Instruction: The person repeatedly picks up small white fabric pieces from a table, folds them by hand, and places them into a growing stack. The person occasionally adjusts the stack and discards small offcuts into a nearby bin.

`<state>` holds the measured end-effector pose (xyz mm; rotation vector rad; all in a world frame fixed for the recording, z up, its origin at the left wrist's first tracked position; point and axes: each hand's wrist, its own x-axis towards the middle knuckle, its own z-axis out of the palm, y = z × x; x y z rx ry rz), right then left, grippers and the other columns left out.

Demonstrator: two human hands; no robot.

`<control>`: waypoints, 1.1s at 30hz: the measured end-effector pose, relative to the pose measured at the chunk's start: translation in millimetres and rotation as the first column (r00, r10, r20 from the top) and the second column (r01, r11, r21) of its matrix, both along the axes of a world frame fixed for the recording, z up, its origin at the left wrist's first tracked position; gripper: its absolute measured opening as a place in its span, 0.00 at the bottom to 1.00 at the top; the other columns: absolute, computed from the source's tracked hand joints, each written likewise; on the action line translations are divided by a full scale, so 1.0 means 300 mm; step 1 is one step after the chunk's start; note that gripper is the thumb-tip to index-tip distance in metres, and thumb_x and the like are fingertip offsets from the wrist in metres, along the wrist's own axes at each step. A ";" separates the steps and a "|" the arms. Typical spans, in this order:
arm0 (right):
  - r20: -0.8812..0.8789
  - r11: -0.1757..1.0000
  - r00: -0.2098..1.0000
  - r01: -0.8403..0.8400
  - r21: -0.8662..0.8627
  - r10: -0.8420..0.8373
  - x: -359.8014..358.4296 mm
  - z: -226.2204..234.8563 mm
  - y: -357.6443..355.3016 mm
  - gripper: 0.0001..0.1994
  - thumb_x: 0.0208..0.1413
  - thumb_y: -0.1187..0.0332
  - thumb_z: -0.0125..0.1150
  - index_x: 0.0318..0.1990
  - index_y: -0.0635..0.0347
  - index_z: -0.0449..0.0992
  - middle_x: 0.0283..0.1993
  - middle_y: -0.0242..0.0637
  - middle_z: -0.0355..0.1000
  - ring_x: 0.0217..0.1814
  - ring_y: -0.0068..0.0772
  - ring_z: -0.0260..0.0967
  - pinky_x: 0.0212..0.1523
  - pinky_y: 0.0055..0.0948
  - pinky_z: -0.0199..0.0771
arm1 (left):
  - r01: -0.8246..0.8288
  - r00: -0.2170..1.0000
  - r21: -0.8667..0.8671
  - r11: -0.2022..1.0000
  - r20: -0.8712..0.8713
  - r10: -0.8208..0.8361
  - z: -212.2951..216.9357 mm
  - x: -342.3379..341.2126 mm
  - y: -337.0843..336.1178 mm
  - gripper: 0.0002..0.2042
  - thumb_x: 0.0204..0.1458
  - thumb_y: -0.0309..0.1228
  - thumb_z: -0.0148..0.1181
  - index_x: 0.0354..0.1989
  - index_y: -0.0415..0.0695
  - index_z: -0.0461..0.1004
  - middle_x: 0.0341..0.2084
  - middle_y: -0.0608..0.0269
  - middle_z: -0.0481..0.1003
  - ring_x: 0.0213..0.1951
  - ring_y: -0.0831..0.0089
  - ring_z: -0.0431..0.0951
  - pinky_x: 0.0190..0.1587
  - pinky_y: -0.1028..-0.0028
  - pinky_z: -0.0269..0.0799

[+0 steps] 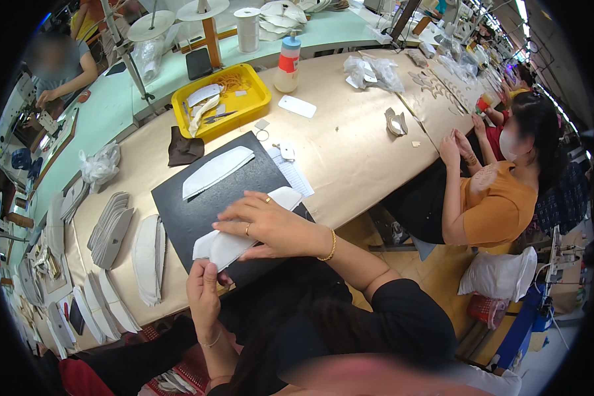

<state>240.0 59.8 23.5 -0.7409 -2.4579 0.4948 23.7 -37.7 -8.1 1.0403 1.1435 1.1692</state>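
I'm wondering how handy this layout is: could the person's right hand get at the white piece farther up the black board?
Probably yes: only bare black board seems to lie between the right hand and the far white piece, though it would first have to leave the nearer white material.

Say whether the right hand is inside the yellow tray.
No, the right hand lies on a white piece over the dark board, apart from the yellow tray.

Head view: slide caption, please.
Left hand pinching, right hand spread on a curved white piece, over a black board.
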 end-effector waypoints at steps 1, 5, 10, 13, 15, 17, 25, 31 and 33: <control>-0.096 0.999 0.995 0.008 0.050 -0.003 -0.005 0.015 -0.008 0.35 0.40 0.58 0.74 0.60 0.53 0.72 0.57 0.38 0.69 0.60 0.41 0.63 0.64 0.43 0.57 | -0.028 0.999 0.020 0.999 0.047 0.027 0.002 0.006 0.000 0.13 0.67 0.38 0.49 0.35 0.41 0.67 0.25 0.64 0.70 0.27 0.78 0.71 0.33 0.77 0.69; -0.264 0.998 0.962 0.064 -0.015 -0.066 -0.052 0.053 -0.066 0.30 0.42 0.55 0.74 0.54 0.55 0.75 0.56 0.38 0.71 0.59 0.41 0.66 0.61 0.43 0.63 | -0.166 0.982 0.172 0.971 0.121 0.147 0.006 0.047 0.002 0.13 0.68 0.38 0.47 0.36 0.41 0.67 0.26 0.67 0.67 0.29 0.81 0.67 0.33 0.80 0.64; -0.408 0.968 0.900 0.054 -0.243 -0.153 -0.110 0.065 -0.099 0.21 0.43 0.60 0.76 0.43 0.60 0.79 0.44 0.40 0.79 0.45 0.41 0.77 0.47 0.33 0.77 | -0.213 0.966 0.313 0.925 -0.074 0.248 0.034 0.094 0.010 0.10 0.67 0.31 0.45 0.40 0.38 0.70 0.34 0.63 0.70 0.37 0.77 0.68 0.41 0.77 0.64; -0.444 0.902 0.881 -0.051 -0.429 -0.161 -0.114 0.083 -0.106 0.16 0.49 0.68 0.73 0.45 0.64 0.80 0.45 0.44 0.79 0.45 0.38 0.79 0.47 0.32 0.78 | -0.165 0.939 0.426 0.890 -0.208 0.273 0.065 0.100 0.021 0.10 0.65 0.29 0.46 0.40 0.37 0.73 0.32 0.59 0.73 0.34 0.71 0.71 0.40 0.73 0.66; -0.427 0.924 0.892 -0.028 -0.381 -0.150 -0.117 0.095 -0.107 0.11 0.53 0.69 0.69 0.42 0.64 0.81 0.44 0.43 0.80 0.43 0.39 0.80 0.45 0.30 0.79 | -0.121 0.955 0.452 0.884 -0.188 0.227 0.088 0.092 0.022 0.09 0.65 0.28 0.47 0.43 0.36 0.73 0.34 0.55 0.75 0.35 0.67 0.74 0.42 0.72 0.68; -0.411 0.909 0.895 -0.015 -0.416 -0.173 -0.113 0.105 -0.102 0.09 0.55 0.74 0.65 0.43 0.65 0.81 0.44 0.44 0.80 0.44 0.40 0.80 0.45 0.30 0.80 | -0.118 0.960 0.415 0.902 -0.185 0.210 0.105 0.090 0.021 0.07 0.64 0.27 0.49 0.39 0.37 0.72 0.30 0.55 0.73 0.31 0.62 0.73 0.37 0.69 0.68; -0.410 0.932 0.908 -0.070 -0.356 -0.089 -0.112 0.086 -0.092 0.14 0.54 0.75 0.66 0.48 0.66 0.79 0.48 0.46 0.79 0.46 0.40 0.80 0.48 0.29 0.79 | -0.171 0.910 0.488 0.856 -0.255 0.327 0.126 0.093 0.042 0.08 0.64 0.30 0.51 0.34 0.39 0.71 0.24 0.57 0.68 0.26 0.59 0.66 0.32 0.66 0.62; -0.436 0.910 0.892 -0.079 -0.407 -0.118 -0.125 0.084 -0.098 0.13 0.53 0.75 0.67 0.48 0.66 0.80 0.48 0.45 0.79 0.44 0.37 0.80 0.47 0.28 0.79 | -0.133 0.846 0.592 0.795 -0.350 0.402 0.127 0.090 0.055 0.08 0.63 0.29 0.51 0.33 0.40 0.71 0.24 0.61 0.68 0.26 0.61 0.65 0.37 0.67 0.60; -0.420 0.904 0.898 -0.067 -0.421 -0.129 -0.127 0.087 -0.098 0.14 0.53 0.75 0.67 0.47 0.66 0.80 0.47 0.45 0.80 0.43 0.37 0.81 0.46 0.28 0.79 | -0.109 0.825 0.624 0.774 -0.377 0.420 0.126 0.086 0.061 0.07 0.63 0.29 0.51 0.33 0.41 0.71 0.24 0.61 0.69 0.26 0.62 0.66 0.38 0.67 0.59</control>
